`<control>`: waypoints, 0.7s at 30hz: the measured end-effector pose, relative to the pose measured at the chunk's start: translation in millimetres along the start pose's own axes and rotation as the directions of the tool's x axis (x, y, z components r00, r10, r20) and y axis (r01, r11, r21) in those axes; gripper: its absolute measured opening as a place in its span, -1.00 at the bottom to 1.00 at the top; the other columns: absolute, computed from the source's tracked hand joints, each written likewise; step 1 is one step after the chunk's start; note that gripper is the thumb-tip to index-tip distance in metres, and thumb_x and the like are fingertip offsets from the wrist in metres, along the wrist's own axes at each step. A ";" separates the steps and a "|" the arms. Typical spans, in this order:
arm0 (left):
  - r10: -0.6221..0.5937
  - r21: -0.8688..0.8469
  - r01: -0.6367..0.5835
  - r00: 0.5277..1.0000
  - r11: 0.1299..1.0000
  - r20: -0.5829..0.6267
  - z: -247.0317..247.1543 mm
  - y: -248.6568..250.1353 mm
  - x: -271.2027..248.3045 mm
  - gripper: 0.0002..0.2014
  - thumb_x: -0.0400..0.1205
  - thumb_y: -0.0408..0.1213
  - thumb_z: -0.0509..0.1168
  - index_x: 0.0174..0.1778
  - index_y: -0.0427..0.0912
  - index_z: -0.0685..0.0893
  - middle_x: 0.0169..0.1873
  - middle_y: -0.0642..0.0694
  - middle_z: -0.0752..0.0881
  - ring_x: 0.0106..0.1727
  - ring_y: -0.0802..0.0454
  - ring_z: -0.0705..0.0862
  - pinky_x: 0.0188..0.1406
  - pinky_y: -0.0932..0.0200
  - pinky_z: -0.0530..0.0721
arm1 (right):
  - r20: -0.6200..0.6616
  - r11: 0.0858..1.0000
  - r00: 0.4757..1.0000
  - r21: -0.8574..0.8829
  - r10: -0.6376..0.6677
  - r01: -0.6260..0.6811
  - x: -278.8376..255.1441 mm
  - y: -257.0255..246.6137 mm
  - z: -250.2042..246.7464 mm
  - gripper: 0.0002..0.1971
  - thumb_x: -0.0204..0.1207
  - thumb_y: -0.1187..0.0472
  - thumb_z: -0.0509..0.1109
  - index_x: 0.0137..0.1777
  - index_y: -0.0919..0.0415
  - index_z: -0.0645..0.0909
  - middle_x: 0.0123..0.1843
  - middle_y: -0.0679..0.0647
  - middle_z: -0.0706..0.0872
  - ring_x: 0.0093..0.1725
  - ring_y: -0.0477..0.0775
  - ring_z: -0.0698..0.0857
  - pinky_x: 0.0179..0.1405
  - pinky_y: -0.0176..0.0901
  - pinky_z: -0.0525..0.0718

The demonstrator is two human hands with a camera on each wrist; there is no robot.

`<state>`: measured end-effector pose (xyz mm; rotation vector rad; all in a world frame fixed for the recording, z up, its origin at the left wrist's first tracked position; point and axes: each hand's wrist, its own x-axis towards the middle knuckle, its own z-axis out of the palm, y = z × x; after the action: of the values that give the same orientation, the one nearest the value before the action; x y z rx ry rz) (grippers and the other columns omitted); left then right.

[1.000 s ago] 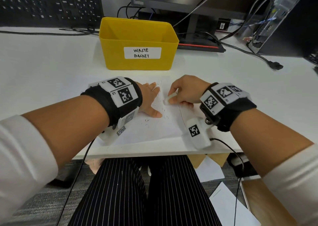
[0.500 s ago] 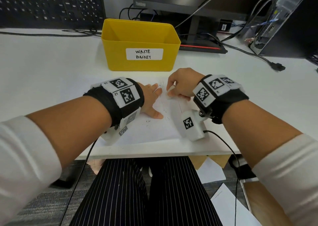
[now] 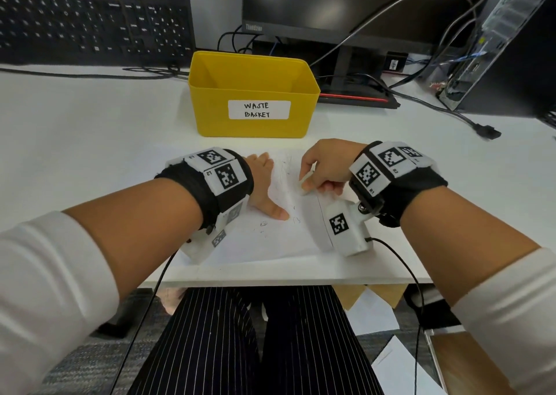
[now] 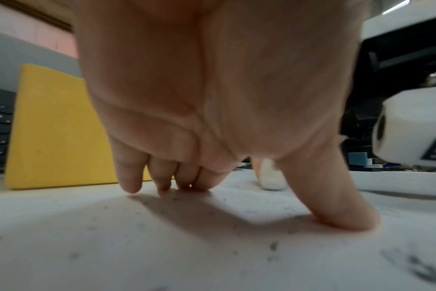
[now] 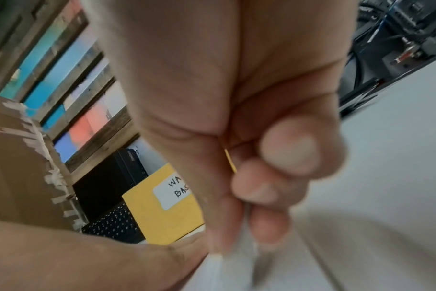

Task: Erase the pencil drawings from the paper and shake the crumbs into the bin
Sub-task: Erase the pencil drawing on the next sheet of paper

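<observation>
A white sheet of paper (image 3: 264,244) with faint pencil marks and dark crumbs lies on the desk near its front edge. My left hand (image 3: 264,184) presses flat on the paper, fingers straight and thumb spread (image 4: 336,206). My right hand (image 3: 319,172) pinches a white eraser (image 3: 305,179) and holds its end down on the paper right of the left hand. From the left wrist the eraser (image 4: 271,177) shows standing on the sheet beyond the thumb. The right wrist view is blurred, with curled fingers (image 5: 286,157) round the eraser. The yellow bin (image 3: 252,93), labelled "WASTE BASKET", stands just behind the paper.
A black keyboard (image 3: 90,21) leans at the back left. A monitor (image 3: 346,3) and its base stand behind the bin, cables (image 3: 436,105) trail across the desk at the right, and a computer case (image 3: 496,39) sits at the far right. The desk edge (image 3: 270,277) is close to my wrists.
My right hand with the eraser moved away up the paper, then came back toward me. The left hand stayed pressed on the sheet.
</observation>
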<state>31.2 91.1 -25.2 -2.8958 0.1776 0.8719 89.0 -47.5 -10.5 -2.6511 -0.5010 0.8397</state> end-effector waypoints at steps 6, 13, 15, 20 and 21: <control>0.010 -0.016 -0.010 1.000 1.000 -0.019 1.8 -0.6 2.1 0.09 0.51 0.33 0.19 0.65 -0.30 -0.24 0.65 -0.20 -0.22 0.67 -0.12 -0.15 0.61 0.03 -0.04 | -0.201 0.998 0.979 0.038 -0.045 0.054 13.6 -17.2 7.1 -0.87 0.50 0.27 0.43 0.00 0.31 0.65 -0.52 0.05 0.59 -0.64 -0.05 0.52 -0.56 -0.26 0.56; 0.006 -0.006 -0.006 1.000 1.000 -0.006 4.4 -3.8 9.3 0.11 0.49 0.37 0.18 0.64 -0.27 -0.28 0.65 -0.18 -0.26 0.67 -0.13 -0.17 0.61 -0.01 -0.07 | -0.108 0.987 0.986 -0.109 -0.126 0.114 -2.2 -18.1 17.8 -0.94 0.47 0.28 0.43 -0.08 0.19 0.63 -0.56 -0.03 0.53 -0.84 -0.27 0.42 -0.81 -0.56 0.32; 0.004 0.003 -0.004 1.000 1.000 -0.003 4.4 -4.0 9.8 0.11 0.49 0.38 0.17 0.64 -0.27 -0.29 0.65 -0.18 -0.27 0.67 -0.13 -0.17 0.61 0.00 -0.07 | -0.036 0.987 0.993 -0.120 -0.116 0.111 -3.2 -20.4 16.7 -0.96 0.46 0.29 0.45 -0.15 0.19 0.63 -0.56 -0.01 0.56 -0.84 -0.25 0.41 -0.78 -0.51 0.37; 0.003 0.007 -0.003 1.000 1.000 0.002 4.1 -3.8 9.2 0.12 0.48 0.38 0.17 0.64 -0.27 -0.29 0.65 -0.17 -0.26 0.67 -0.14 -0.17 0.61 -0.05 -0.06 | -0.188 0.996 0.980 -0.071 -0.066 0.053 15.0 -26.9 2.7 -0.93 0.49 0.25 0.44 -0.11 0.25 0.66 -0.48 0.03 0.59 -0.62 -0.14 0.52 -0.57 -0.34 0.52; 0.003 0.006 -0.003 1.000 1.000 0.000 4.0 -3.3 8.8 0.12 0.48 0.37 0.18 0.64 -0.27 -0.30 0.65 -0.17 -0.27 0.67 -0.14 -0.18 0.61 -0.05 -0.07 | -0.231 0.997 0.972 -0.058 -0.053 0.041 17.8 -26.6 2.2 -0.93 0.50 0.26 0.42 -0.09 0.26 0.65 -0.47 0.04 0.59 -0.57 -0.10 0.53 -0.52 -0.31 0.53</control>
<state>36.8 94.2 -33.1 -2.8906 0.1846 0.8697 95.1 -16.0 -10.4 -2.7263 -0.5291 0.4991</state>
